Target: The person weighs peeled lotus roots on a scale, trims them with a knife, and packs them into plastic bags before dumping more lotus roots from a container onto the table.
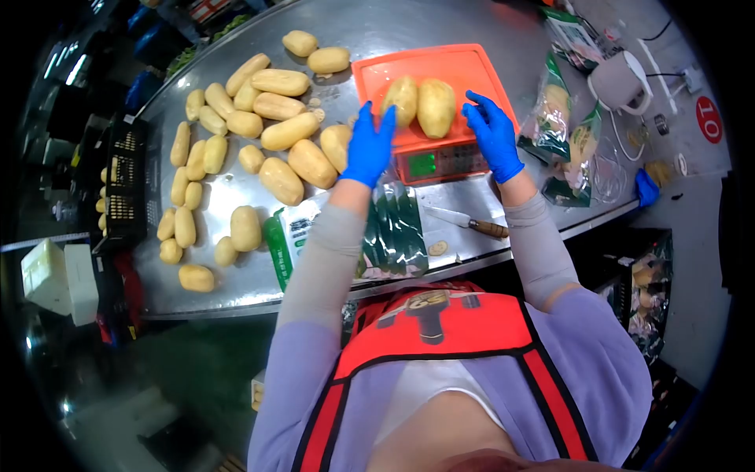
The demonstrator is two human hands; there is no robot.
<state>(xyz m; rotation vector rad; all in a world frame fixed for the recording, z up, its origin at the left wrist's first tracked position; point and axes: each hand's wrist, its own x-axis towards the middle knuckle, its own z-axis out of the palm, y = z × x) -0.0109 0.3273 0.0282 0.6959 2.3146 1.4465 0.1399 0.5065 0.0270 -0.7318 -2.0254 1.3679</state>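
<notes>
Two peeled potatoes, a left one [401,101] and a right one [436,108], lie side by side on the orange tray [480,67] of a scale with a lit green display [422,164]. My left hand [370,145], in a blue glove, is beside the left potato with its fingers apart; whether a fingertip touches it I cannot tell. Right of the tray, my gloved right hand [494,138] has its fingers spread and holds nothing. Below the scale lie a knife with a wooden handle [487,228] and a stack of green-printed plastic bags [393,228].
Several peeled potatoes [281,82] are spread over the left of the metal table [259,224]. Filled bags [550,110] and a white mug-like container [621,81] stand at the right. A black crate [126,181] is beyond the table's left edge.
</notes>
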